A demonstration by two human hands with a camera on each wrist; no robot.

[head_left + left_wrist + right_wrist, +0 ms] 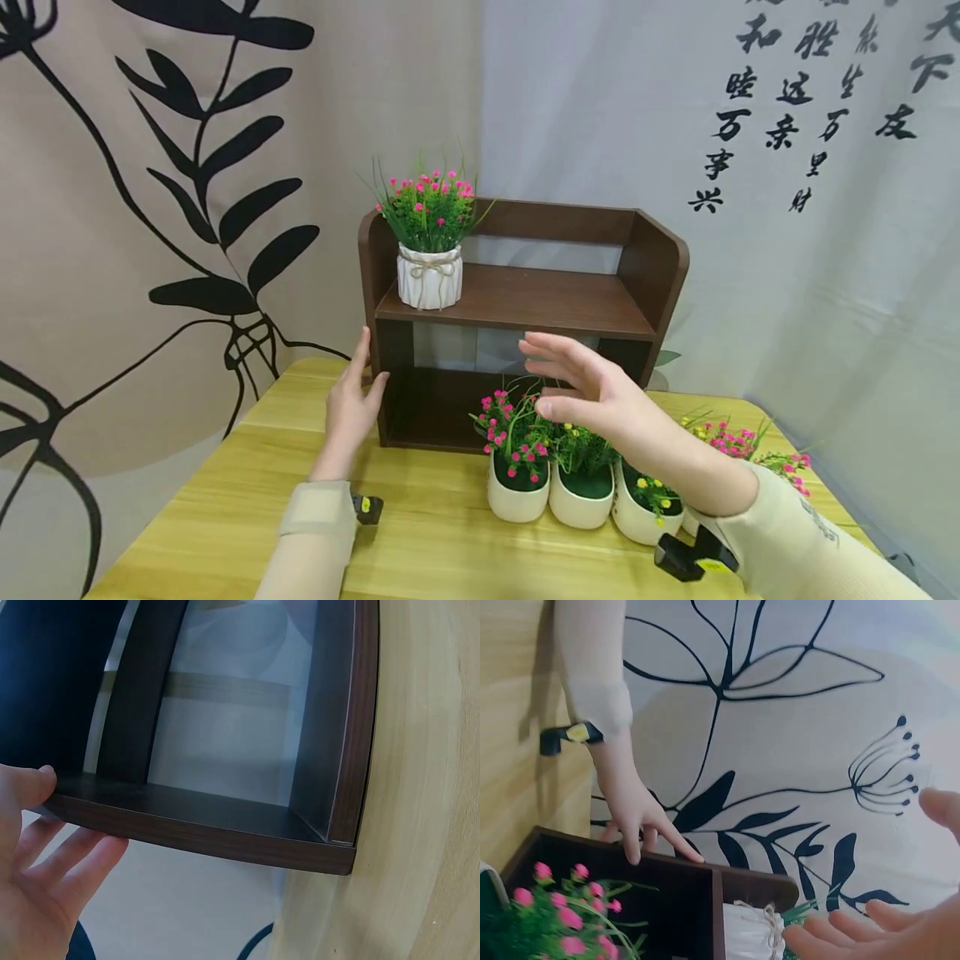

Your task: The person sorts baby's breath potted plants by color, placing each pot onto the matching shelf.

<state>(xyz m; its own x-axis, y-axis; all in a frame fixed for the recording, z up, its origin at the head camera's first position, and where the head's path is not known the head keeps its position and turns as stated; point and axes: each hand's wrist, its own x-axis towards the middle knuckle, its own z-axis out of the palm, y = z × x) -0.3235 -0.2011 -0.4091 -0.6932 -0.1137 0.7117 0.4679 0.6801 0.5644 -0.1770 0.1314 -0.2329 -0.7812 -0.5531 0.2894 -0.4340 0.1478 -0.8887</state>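
A dark brown two-level shelf stands at the back of a yellow wooden table. My left hand lies flat against its left side panel, thumb on the front edge, fingers straight along the outside. My right hand hovers open and holds nothing, just above a pink-flowered plant in a white pot in front of the shelf. Another white pot, tied with twine and holding pink flowers, stands on the upper level at the left. The right wrist view shows the left hand on the shelf.
Beside the pink-flowered pot stands a row of other white pots with yellow and pink flowers, running to the table's right edge. Printed cloth hangs close behind and on both sides. The shelf's lower level is dark and holds nothing that I can see.
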